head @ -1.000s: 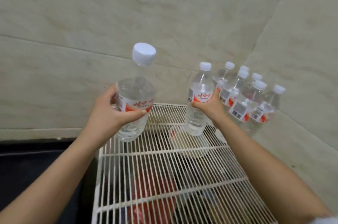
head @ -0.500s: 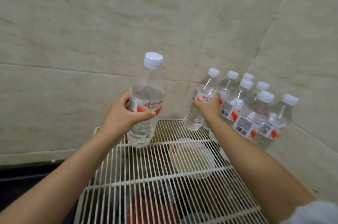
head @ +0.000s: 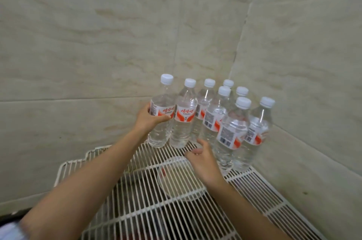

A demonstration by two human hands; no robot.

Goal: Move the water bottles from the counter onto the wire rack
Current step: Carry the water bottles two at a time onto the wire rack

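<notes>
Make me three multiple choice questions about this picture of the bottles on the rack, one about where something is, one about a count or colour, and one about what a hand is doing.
1. Where do the water bottles stand?
A. In the far right corner of the wire rack
B. On the floor
C. In a sink

2. How many white caps show?
A. Four
B. Eight
C. Twelve

3. What is the left hand doing?
A. Resting flat on the rack
B. Unscrewing a cap
C. Gripping the leftmost bottle around its label

Answers:
1 A, the bottles cluster on the rack where the two tiled walls meet.
2 B, eight white caps can be counted.
3 C, its fingers wrap the label, while the right hand is open and holds nothing.
</notes>
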